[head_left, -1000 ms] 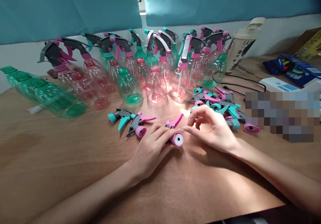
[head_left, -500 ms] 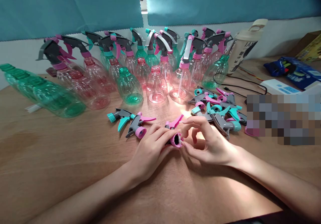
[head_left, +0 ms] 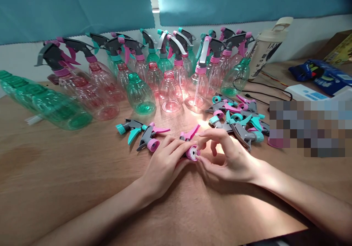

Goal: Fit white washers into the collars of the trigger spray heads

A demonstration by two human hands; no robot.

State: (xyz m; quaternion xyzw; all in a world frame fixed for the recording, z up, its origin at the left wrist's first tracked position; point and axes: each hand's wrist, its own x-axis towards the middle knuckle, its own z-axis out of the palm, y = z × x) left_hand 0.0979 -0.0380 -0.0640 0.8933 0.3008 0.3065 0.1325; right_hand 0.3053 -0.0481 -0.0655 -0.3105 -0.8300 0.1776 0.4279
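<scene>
My left hand (head_left: pixel 165 163) is closed round a pink and grey spray trigger head (head_left: pixel 189 143), whose pink screw collar faces me. My right hand (head_left: pixel 228 156) pinches at that collar's opening with thumb and forefinger; whatever small part it holds there is too small to make out. Both hands rest on the brown table (head_left: pixel 82 187). Two loose trigger heads (head_left: pixel 141 132) lie just left of my left hand. A pile of teal, pink and grey trigger heads (head_left: pixel 238 119) lies just beyond my right hand.
Several pink and green clear bottles (head_left: pixel 170 91) stand at the back, many with triggers fitted. Green bottles (head_left: pixel 49 104) lie at the far left. A beige jug (head_left: pixel 265 47), black cables (head_left: pixel 264 91), a white device (head_left: pixel 305 91) and a blue packet (head_left: pixel 321 73) sit at the right.
My right hand moved from open beside the collar to pinching at its opening. The collar turned slightly in my left hand. The view shifted a little.
</scene>
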